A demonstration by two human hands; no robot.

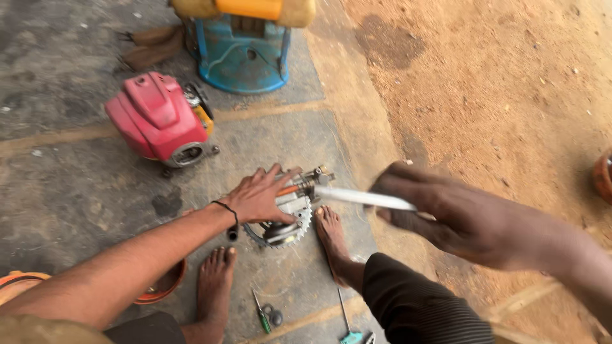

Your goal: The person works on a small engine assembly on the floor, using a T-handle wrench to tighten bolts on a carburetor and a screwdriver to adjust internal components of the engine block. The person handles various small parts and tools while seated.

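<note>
My left hand [260,194] lies flat with fingers spread on a small metal engine part [290,213] with a toothed ring, which sits on the concrete floor between my bare feet. My right hand [446,213] is closed around a long shiny metal tool [357,197]. The tool's tip reaches the top of the engine part, beside my left fingers. The right hand is blurred.
A red small engine [159,121] lies on the floor to the upper left. A blue stand [241,54] stands behind it. Green-handled pliers [264,315] and a teal screwdriver [347,328] lie near my feet. An orange bowl [159,286] sits at the left. Sandy ground [497,89] is to the right.
</note>
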